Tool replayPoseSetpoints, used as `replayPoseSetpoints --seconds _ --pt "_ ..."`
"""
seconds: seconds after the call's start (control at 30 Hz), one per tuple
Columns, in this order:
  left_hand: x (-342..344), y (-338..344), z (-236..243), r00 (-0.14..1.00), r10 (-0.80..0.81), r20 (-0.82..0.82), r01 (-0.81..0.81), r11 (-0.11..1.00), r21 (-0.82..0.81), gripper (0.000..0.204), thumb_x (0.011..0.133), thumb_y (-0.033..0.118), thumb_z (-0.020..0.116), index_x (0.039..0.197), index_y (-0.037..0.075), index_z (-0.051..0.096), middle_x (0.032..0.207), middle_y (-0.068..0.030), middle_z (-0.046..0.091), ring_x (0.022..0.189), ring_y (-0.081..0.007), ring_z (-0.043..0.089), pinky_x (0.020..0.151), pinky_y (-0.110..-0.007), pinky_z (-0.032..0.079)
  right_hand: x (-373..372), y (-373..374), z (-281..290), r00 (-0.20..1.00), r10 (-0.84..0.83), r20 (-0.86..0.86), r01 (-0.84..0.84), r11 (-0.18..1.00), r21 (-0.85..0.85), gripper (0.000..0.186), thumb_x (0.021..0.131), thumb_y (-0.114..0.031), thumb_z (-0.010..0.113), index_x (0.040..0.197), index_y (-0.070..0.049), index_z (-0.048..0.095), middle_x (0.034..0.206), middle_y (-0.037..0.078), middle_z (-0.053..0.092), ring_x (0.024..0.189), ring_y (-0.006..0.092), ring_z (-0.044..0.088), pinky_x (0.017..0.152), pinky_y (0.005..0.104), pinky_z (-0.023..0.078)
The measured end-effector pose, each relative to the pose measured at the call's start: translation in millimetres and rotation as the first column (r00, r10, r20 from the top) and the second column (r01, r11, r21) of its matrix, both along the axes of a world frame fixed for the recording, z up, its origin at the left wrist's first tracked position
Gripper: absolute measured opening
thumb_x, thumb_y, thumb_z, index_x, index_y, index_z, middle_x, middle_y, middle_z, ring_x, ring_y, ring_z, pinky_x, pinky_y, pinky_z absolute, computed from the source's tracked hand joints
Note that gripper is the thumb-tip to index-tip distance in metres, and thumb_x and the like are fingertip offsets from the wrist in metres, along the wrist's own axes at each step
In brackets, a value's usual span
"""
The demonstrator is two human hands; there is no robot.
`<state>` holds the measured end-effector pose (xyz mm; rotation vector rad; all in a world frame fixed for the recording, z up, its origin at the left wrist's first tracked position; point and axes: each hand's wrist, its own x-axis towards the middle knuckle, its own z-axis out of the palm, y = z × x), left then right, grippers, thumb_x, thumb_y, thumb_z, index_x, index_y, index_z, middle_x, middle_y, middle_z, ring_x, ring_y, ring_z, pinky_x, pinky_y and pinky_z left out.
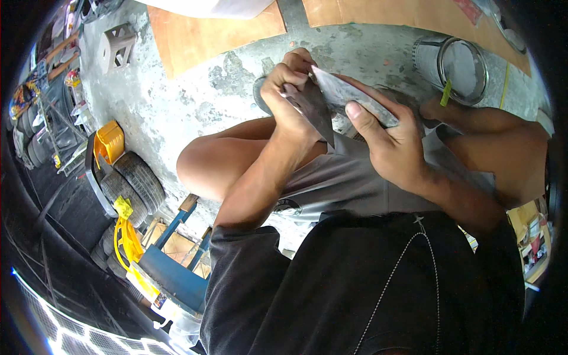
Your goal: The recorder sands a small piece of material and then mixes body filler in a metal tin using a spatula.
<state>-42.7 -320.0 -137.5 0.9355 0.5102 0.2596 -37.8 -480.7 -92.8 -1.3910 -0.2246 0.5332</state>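
Note:
Both hands are raised over my lap, close together. The fingers of my left hand (pixel 289 89) are curled round a thin dark sheet (pixel 318 110), whose pointed lower end hangs below the palm. My right hand (pixel 393 139) grips a flat, whitish-grey smudged piece (pixel 354 96), with the thumb on its near face and the fingers behind. The piece tilts up to the left, and its upper corner is beside my left fingertips. Whether the two pieces touch or are joined, I cannot tell.
Wooden boards (pixel 219 36) lie across the far floor. At the right stands a metal-rimmed bucket (pixel 464 68) near my leg. A grey stool (pixel 118 47), tyres (pixel 139 177), a yellow plastic piece (pixel 110 141) and a blue bench (pixel 171 272) are on the left.

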Motion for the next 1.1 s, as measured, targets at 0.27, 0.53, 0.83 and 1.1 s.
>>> replayPoseSetpoints --seconds 0.27,0.53,0.83,1.1 --pt "9 22 21 0.985 -0.141 -0.096 0.098 0.928 -0.359 0.019 0.078 0.025 0.051 0.064 0.015 0.041 0.092 -0.0072 0.052 0.090 -0.0242 0.049 0.079 -0.039 0.044 -1 -2 0 0.664 0.271 0.697 -0.211 0.962 -0.174 0.042 0.085 0.000 0.067 0.127 0.000 0.063 0.132 0.018 0.060 0.123 0.0371 0.058 0.101 0.0479 0.050" --pt "-11 7 15 0.990 -0.134 0.031 0.136 0.916 -0.377 0.019 0.083 0.026 0.051 0.071 0.012 0.045 0.091 -0.0088 0.048 0.091 -0.0244 0.046 0.079 -0.038 0.043 -7 4 -1 0.701 0.229 0.675 -0.206 0.972 -0.116 0.039 0.087 -0.004 0.067 0.126 0.000 0.064 0.128 0.024 0.061 0.121 0.0403 0.059 0.103 0.0500 0.049" --pt "-10 5 26 0.998 -0.044 0.043 0.055 0.950 -0.307 0.015 0.083 0.011 0.051 0.072 0.009 0.041 0.090 -0.0087 0.043 0.086 -0.0222 0.042 0.072 -0.037 0.043 -13 12 7 0.807 0.164 0.567 -0.166 0.985 -0.050 0.043 0.083 0.009 0.066 0.125 0.001 0.064 0.124 0.024 0.063 0.118 0.0407 0.062 0.099 0.0448 0.052" --pt "-10 6 9 0.979 -0.078 0.187 0.080 0.997 0.001 0.026 0.092 0.018 0.056 0.075 0.008 0.039 0.086 -0.0064 0.039 0.086 -0.0210 0.041 0.068 -0.037 0.042 -21 14 23 0.859 0.142 0.493 -0.099 0.989 -0.111 0.048 0.082 0.015 0.059 0.128 0.002 0.062 0.124 0.026 0.063 0.117 0.0394 0.063 0.097 0.0421 0.052"
